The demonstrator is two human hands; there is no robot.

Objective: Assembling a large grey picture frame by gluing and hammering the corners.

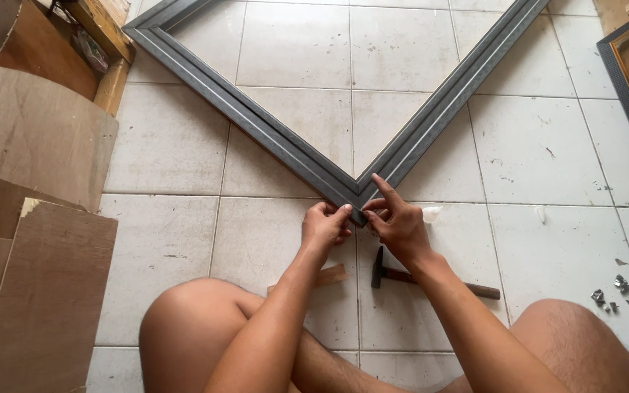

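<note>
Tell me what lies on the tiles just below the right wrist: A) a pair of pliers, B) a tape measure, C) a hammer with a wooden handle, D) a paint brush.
C: a hammer with a dark head and wooden handle lies on the floor tiles under the right hand, near the grey frame corner.

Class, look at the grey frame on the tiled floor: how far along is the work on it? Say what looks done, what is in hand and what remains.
Done: two grey frame lengths already meet in a mitred corner. In hand: the left hand and right hand pinch that corner joint together. Left: the hammer lies untouched on the tiles behind the hands, so fixing the corner seemingly remains.
</note>
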